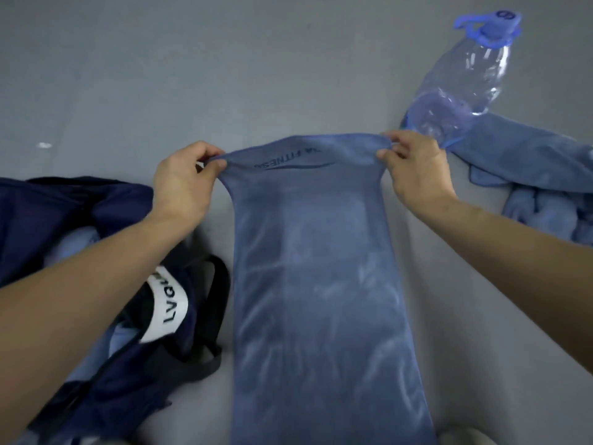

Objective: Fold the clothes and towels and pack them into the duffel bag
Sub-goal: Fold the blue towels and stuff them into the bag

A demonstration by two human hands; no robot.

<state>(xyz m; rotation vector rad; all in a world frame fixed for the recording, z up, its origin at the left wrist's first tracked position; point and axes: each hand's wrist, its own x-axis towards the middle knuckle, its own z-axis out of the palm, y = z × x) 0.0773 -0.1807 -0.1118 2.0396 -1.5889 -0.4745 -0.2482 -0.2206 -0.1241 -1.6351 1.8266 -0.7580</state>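
While both forearms reach straight out from the bottom corners of the view, the hands sit level with each other, backs up, wrists a bit bent; left hand [183,184] pinches the far-left corner of the blue towel [321,284] between thumb and curled fingers; right hand [414,168] does the same on the far-right corner, so the far edge is pulled taut between them and dips a little in the middle. That towel runs as a long strip from the hands back toward the person, on the grey surface [224,75]; dark lettering reading something like FITNESS sits near its far edge. Navy duffel bag [41,213] lies open just left of the towel, under the left forearm, white label [168,305] showing and light blue cloth [77,242] inside; clear water bottle [462,88] with a blue cap lies beyond the right hand, partly on a second blue towel [519,155]; a crumpled light blue cloth [545,216] lies beside that.
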